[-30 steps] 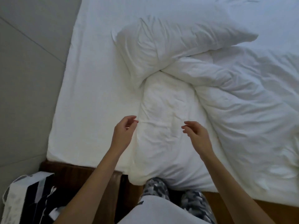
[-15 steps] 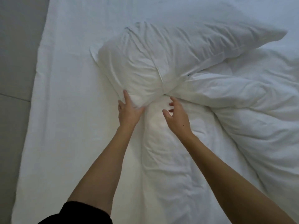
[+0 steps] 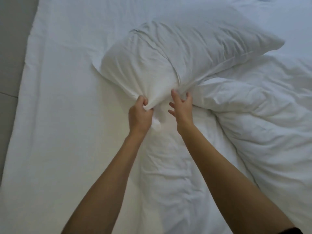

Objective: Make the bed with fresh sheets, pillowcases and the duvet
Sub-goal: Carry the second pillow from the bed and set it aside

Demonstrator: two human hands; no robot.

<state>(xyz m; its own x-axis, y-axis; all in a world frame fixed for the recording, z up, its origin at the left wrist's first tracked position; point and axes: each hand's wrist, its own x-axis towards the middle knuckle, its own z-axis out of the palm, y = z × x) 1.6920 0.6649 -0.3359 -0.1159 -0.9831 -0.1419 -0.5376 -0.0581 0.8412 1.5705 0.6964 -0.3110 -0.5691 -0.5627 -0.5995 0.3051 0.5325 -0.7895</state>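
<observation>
A white pillow point(image 3: 177, 54) in a wrinkled case lies slanted across the middle of the bed, its far corner pointing right. My left hand point(image 3: 140, 114) grips a bunched fold of the pillow's near edge. My right hand point(image 3: 182, 107) is beside it, thumb up against the pillow's near corner and fingers spread and half curled at the fabric. A crumpled white duvet point(image 3: 253, 115) is heaped on the right, and one strip of it runs toward me under my forearms. The white sheet point(image 3: 67, 115) lies flat over the mattress on the left.
Grey floor point(image 3: 11, 48) shows along the left, past the mattress edge. The duvet heap covers the right half of the bed.
Both hands reached forward from the foot of the bed to the pillow's near edge. My left hand went from flat against the pillow to gripping its fabric. The view leaned in over the bed.
</observation>
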